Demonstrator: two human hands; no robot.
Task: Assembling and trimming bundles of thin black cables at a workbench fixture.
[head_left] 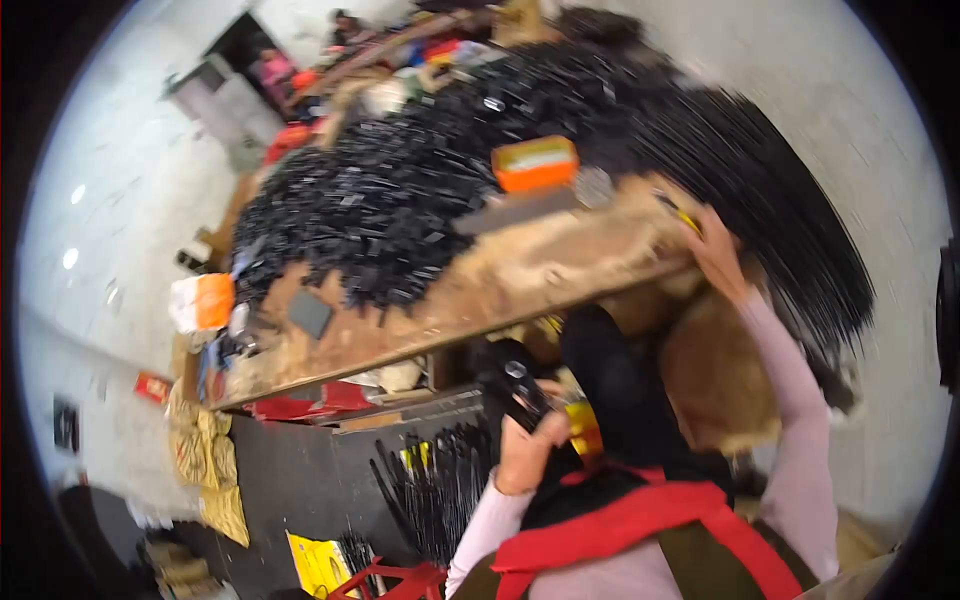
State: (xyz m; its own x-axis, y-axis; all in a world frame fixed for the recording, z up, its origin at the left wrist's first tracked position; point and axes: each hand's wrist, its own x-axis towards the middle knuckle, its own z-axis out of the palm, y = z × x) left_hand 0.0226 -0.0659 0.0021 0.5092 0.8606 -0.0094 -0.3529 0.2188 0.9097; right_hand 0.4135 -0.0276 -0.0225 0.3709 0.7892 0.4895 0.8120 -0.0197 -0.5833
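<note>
My left hand (533, 445) is over my lap, its fingers wrapped round a black object with a small round shiny part (516, 370). Blur hides what kind of thing that is. Out at the right end of the wooden table (600, 240), my right hand (715, 250) has its fingers closed at a small yellow-and-black tool (686, 218). The tool lies close to the tabletop, and its far tip is dark. Behind the bare strip of wood rises a big heap of black pieces (360, 200). Long thin black rods (760, 180) lie in a bundle beyond my right hand.
An orange box (536, 165) and a round clear container (593, 187) stand by the heap. A dark square plate (310, 314) lies at the left. More black rods (440, 490) stand on the floor near a red stool (395, 578). People appear at the far left back.
</note>
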